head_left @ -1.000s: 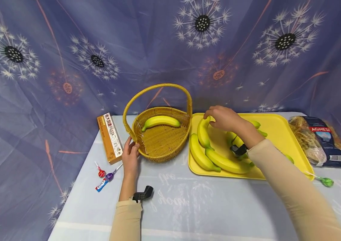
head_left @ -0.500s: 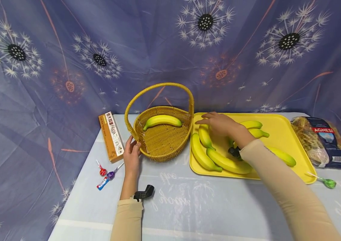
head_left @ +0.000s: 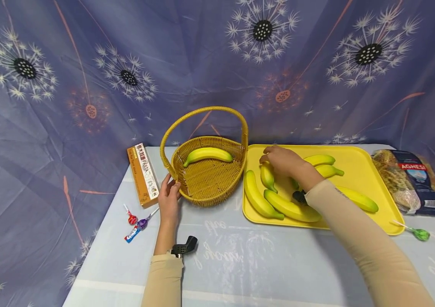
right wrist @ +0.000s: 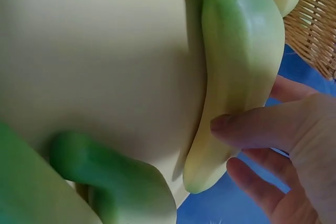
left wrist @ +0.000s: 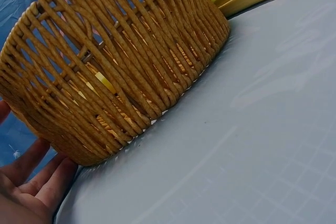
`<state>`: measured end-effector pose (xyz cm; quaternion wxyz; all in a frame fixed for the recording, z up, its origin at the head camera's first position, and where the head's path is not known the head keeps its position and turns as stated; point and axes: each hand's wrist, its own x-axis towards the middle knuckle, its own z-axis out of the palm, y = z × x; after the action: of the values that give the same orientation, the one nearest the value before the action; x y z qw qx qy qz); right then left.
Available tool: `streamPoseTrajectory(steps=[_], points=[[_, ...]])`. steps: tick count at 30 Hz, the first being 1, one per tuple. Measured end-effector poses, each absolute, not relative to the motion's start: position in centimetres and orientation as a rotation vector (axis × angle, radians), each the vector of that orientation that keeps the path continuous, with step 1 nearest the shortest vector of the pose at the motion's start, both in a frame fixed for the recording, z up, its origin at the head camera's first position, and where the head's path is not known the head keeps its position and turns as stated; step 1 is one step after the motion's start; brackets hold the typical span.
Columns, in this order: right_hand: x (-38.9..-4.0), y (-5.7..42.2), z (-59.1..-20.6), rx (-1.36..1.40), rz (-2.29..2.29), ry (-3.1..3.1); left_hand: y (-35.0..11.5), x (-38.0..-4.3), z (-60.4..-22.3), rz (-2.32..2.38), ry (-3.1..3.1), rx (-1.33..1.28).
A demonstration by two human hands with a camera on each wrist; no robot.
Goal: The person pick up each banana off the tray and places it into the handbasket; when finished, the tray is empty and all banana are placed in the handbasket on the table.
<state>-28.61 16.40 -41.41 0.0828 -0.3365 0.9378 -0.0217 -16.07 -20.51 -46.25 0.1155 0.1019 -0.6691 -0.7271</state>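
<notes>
Banana (head_left: 267, 177), just right of the frame's centre, sits in the left part of the yellow tray (head_left: 355, 168), its far end clamped between thumb and fingers of the right hand (head_left: 285, 162), probably because that narrow end pinches easily. Well apart, the left hand (head_left: 168, 198) grips the left side of the basket (head_left: 217, 198), seemingly to steady it. Mid-left, a box (head_left: 143, 175) reads "PASTA"; far right, a bag (head_left: 413, 181) reads "AGNESI".
</notes>
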Motion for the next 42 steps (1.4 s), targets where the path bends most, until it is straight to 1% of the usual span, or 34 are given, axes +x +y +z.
streamPoseTrajectory(steps=[7, 13, 16, 19, 24, 30, 37, 42], points=[[-29.0, 16.9, -41.7, -1.006, -0.081, 2.822, -20.6, -16.2, -46.1, -2.144, -1.938, 0.277], [-29.4, 17.2, -41.6, -1.015, -0.315, 2.804, -20.7, -16.2, -46.1, -2.147, -1.941, 0.278], [-29.4, 17.3, -41.6, -0.95, -0.441, 2.812, -20.8, -16.1, -46.2, -2.138, -1.951, 0.301], [-29.3, 17.2, -41.5, -0.82, -0.521, 2.801, -20.8, -16.0, -46.3, -2.13, -1.958, 0.322], [-29.0, 16.6, -41.5, -0.676, -0.493, 2.765, -20.9, -16.2, -46.1, -2.144, -1.938, 0.293], [-29.0, 15.7, -41.6, -0.588, -0.456, 2.727, -20.9, -16.3, -46.1, -2.147, -1.938, 0.286], [-28.8, 15.5, -41.2, -0.508, -0.522, 2.644, -21.3, -17.6, -48.8, -2.132, -1.908, 0.308], [-28.5, 15.9, -40.9, -0.475, -0.531, 2.566, -21.6, -17.4, -48.7, -2.161, -1.939, 0.326]])
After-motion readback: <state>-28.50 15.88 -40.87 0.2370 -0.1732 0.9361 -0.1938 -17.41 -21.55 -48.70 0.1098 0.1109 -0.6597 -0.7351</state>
